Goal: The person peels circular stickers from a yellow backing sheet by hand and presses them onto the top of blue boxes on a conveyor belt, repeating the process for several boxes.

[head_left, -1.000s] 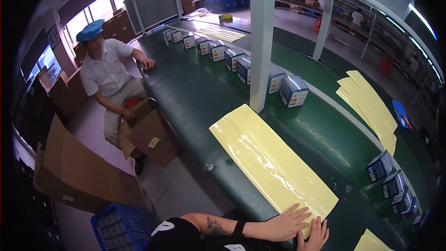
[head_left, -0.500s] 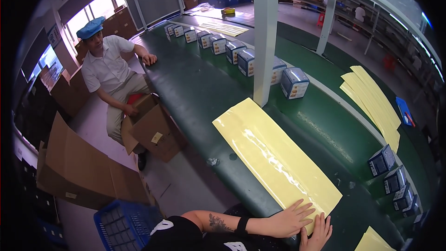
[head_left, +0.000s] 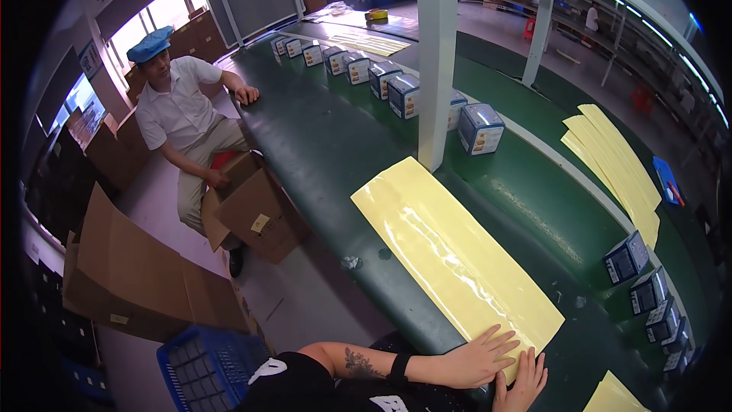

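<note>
green tabletop (head_left: 313,137) carries a yellow sheet (head_left: 454,248) slanting lengthwise, near-right to far-left; left hand (head_left: 479,358) and right hand (head_left: 521,385) touch it, fingers extended.

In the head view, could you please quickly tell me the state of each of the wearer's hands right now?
Left hand: open, palm down with fingers spread on the yellow sheet.
Right hand: open, fingers extended at the sheet's near end.

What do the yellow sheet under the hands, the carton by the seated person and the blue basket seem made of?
The yellow sheet looks like glossy coated paper or plastic film, given bright wrinkled highlights. The carton: likely matte cardboard, brown with folded flaps. The blue basket: probably smooth moulded plastic, with slotted walls.
</note>
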{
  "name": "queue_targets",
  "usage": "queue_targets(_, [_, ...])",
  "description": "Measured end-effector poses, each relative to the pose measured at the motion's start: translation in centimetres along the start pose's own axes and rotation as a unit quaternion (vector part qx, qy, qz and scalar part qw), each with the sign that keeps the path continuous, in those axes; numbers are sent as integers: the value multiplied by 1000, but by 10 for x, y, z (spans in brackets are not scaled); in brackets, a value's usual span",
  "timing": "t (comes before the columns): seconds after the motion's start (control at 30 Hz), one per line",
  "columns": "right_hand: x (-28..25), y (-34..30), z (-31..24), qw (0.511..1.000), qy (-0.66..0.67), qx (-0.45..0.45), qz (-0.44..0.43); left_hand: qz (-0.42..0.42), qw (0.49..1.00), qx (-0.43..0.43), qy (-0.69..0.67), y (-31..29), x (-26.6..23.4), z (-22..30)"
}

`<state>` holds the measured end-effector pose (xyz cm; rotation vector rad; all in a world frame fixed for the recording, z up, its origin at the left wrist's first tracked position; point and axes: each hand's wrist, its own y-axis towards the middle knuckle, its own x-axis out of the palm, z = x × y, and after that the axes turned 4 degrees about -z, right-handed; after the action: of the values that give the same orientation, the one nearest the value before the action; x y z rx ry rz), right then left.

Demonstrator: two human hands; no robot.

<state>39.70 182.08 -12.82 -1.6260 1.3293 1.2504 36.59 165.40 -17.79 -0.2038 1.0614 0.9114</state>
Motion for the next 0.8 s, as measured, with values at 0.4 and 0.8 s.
queue_targets(0.4, [-5, -3, 15, 1000, -13, -6, -12, 13, 1000, -7, -12, 11, 16, 8])
queue_targets(0.8, [2, -4, 7, 999, -28, -17, -1, 47, 997, 0, -54, 6, 22, 4])
